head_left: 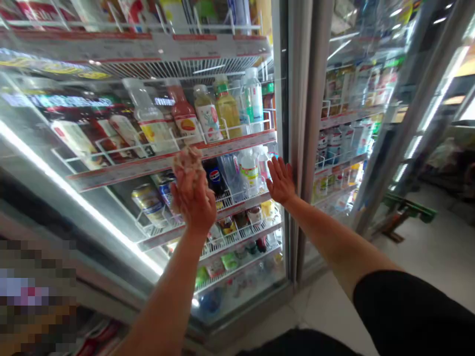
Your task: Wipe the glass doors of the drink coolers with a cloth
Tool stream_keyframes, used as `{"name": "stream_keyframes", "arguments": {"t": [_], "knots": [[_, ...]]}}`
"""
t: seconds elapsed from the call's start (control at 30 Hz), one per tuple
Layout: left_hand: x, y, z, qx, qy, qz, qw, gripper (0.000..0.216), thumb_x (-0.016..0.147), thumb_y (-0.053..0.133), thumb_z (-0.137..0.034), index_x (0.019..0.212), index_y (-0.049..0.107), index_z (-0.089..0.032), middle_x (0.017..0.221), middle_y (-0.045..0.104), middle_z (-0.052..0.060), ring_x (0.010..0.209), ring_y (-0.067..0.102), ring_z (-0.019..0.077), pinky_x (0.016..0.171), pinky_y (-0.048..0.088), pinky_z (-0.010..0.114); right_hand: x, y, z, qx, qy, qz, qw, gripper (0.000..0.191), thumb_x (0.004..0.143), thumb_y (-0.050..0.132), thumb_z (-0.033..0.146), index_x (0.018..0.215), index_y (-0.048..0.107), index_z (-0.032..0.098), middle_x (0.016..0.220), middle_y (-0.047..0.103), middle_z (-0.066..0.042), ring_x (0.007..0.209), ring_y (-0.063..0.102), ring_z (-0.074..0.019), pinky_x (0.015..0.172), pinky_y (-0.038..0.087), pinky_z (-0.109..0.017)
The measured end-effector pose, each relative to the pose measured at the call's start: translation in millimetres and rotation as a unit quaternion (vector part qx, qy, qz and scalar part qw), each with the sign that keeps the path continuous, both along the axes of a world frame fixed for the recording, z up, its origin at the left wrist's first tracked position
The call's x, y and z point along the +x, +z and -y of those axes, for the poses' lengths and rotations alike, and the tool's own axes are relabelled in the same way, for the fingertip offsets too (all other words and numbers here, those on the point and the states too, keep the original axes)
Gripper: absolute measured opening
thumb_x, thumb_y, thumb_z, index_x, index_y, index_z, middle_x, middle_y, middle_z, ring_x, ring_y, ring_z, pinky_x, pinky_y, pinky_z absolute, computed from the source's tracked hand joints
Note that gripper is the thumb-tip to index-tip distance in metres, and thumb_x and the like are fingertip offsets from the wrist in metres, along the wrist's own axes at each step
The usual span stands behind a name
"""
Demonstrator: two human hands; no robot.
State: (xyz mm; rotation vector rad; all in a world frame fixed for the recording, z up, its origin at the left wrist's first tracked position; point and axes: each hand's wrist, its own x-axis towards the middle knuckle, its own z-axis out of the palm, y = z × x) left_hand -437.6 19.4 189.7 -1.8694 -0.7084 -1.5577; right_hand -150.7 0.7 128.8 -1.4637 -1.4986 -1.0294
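My left hand (pixel 193 198) presses a crumpled, pale pinkish cloth (pixel 188 154) toward the glass door of a drinks fridge, its fingers closed around the cloth. Further right, my right hand (pixel 282 182) lies flat with fingers stretched out, against the glass near the metal door frame (pixel 297 109). It holds nothing. Behind the glass, a red drink bottle (pixel 185 116) and a yellow drink bottle (pixel 227 111) stand on a wire shelf above my hands. A dark Pepsi bottle (pixel 214 177) shows just right of the cloth.
A second glass-fronted fridge section (pixel 343 113) with stocked shelves stands to the right. Beyond it, a low green object (pixel 410 206) rests on the tiled floor (pixel 426 257). A bright light strip (pixel 77 195) runs down the fridge's left side. Cans (pixel 148 202) sit on a lower shelf.
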Motion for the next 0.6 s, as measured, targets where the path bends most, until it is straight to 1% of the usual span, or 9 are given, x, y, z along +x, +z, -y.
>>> {"name": "stream_keyframes", "arguments": {"t": [0.07,0.13,0.17,0.23,0.3,0.37,0.43,0.53,0.6], "knots": [[-6,31.9,2,-0.042,0.017,0.012,0.999,0.055,0.096,0.042,-0.025,0.15,0.038,-0.023,0.16,0.033,0.011,0.153,0.014,0.0266,0.125,0.018,0.057,0,1.5,1,0.001,-0.005,0.004,1.0,0.061,0.103,0.02,0.043,0.16,0.011,0.022,0.16,0.035,-0.009,0.152,0.025,-0.0248,0.123,0.023,-0.053],[-9,43.2,4,-0.064,0.019,0.02,0.998,0.061,0.097,0.041,-0.031,0.156,0.026,-0.024,0.165,0.02,0.007,0.154,0.007,0.0263,0.126,0.013,0.06,0,2.5,2,-0.001,-0.009,0.005,1.0,0.061,0.103,0.019,0.043,0.16,0.01,0.022,0.16,0.035,-0.008,0.152,0.025,-0.0245,0.123,0.023,-0.052],[-9,39.0,4,-0.073,0.019,0.018,0.997,0.064,0.097,0.041,-0.034,0.157,0.021,-0.023,0.166,0.016,0.006,0.154,0.005,0.0259,0.126,0.011,0.06,-1,2.7,3,-0.005,-0.009,0.003,1.0,0.061,0.103,0.019,0.043,0.16,0.01,0.022,0.161,0.035,-0.008,0.152,0.024,-0.0245,0.123,0.023,-0.052],[-8,15.3,2,-0.086,0.009,-0.016,0.996,0.065,0.097,0.041,-0.036,0.157,0.022,-0.02,0.165,0.018,0.008,0.154,0.006,0.0248,0.127,0.01,0.058,-1,2.6,3,-0.014,-0.007,-0.006,1.0,0.062,0.103,0.017,0.044,0.16,0.009,0.023,0.162,0.033,-0.008,0.152,0.023,-0.0247,0.124,0.021,-0.052],[-11,-13.5,-3,-0.104,-0.01,-0.1,0.989,0.059,0.095,0.043,-0.036,0.151,0.037,-0.019,0.159,0.034,0.01,0.153,0.015,0.0241,0.127,0.011,0.054,-1,2.4,3,-0.018,-0.005,-0.011,1.0,0.062,0.102,0.017,0.044,0.16,0.008,0.023,0.162,0.032,-0.007,0.153,0.022,-0.0249,0.124,0.021,-0.053],[-22,-27.4,-9,-0.115,-0.017,-0.183,0.976,0.052,0.094,0.045,-0.036,0.144,0.049,-0.023,0.151,0.048,0.01,0.15,0.026,0.0244,0.127,0.012,0.053,-1,2.3,3,-0.014,-0.007,-0.01,1.0,0.062,0.102,0.017,0.044,0.16,0.007,0.024,0.162,0.032,-0.007,0.153,0.022,-0.0246,0.124,0.021,-0.052],[-39,-17.7,-13,-0.098,0.006,-0.191,0.977,0.054,0.093,0.048,-0.036,0.145,0.047,-0.024,0.152,0.045,0.009,0.149,0.027,0.0271,0.126,0.009,0.058,-1,2.5,3,-0.013,-0.009,-0.007,1.0,0.062,0.102,0.017,0.043,0.16,0.007,0.024,0.162,0.032,-0.007,0.153,0.022,-0.0244,0.124,0.021,-0.052],[-63,17.3,-11,-0.053,0.067,-0.1,0.991,0.064,0.095,0.041,-0.039,0.155,0.028,-0.019,0.164,0.021,0.01,0.153,0.011,0.0326,0.122,0.008,0.067,-1,2.6,3,-0.013,-0.01,-0.007,1.0,0.062,0.102,0.015,0.043,0.16,0.006,0.023,0.162,0.032,-0.007,0.153,0.021,-0.0243,0.124,0.021,-0.052],[-71,25.3,-7,-0.044,0.098,-0.043,0.993,0.065,0.097,0.034,-0.038,0.157,0.017,-0.018,0.167,0.011,0.008,0.153,0.006,0.0331,0.122,0.01,0.066,-1,2.6,3,-0.009,-0.008,-0.007,1.0,0.062,0.102,0.015,0.043,0.16,0.005,0.023,0.162,0.031,-0.007,0.153,0.019,-0.0241,0.124,0.02,-0.052]]}}
